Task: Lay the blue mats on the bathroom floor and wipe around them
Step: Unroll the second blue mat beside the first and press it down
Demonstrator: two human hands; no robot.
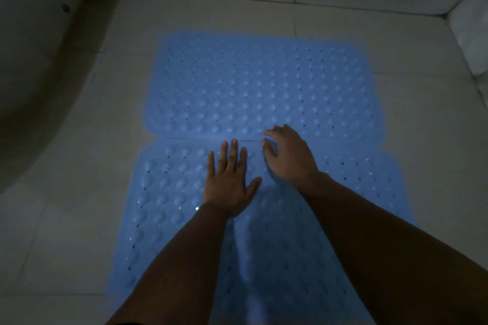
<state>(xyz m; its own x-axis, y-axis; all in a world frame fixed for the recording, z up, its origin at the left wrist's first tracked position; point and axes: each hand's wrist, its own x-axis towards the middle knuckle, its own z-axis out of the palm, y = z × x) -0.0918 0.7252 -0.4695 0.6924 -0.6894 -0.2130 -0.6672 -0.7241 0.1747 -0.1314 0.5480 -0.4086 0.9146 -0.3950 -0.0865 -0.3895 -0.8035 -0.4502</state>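
- Two blue mats lay flat on the tiled floor (396, 42), one beyond the other, their long edges meeting in a thin seam that ran left to right across the middle of the view.
- The far mat (264, 82) was covered in rows of rounded bumps with small holes between them; its corners were rounded and its far edge looked soft and blurred in the dim light.
- The near mat (163, 192) carried the same bumps and holes and ran down toward the bottom of the view, partly hidden under the person's forearms.
- The left hand (228, 185) rested palm down on the near mat, its fingers straight and slightly spread, the fingertips reaching up to the seam.
- The right hand (290, 153) sat just to the right of the left one, over the seam, with its fingers bent downward onto the mats' meeting edges; whether they pinched any edge could not be told.
- The two hands were close together but apart.
- A dark curved fixture (34, 87) stood at the left of the floor, well apart from the mats.
- A pale wall (470, 42) edged the floor at the right, and tiled wall closed the far side.
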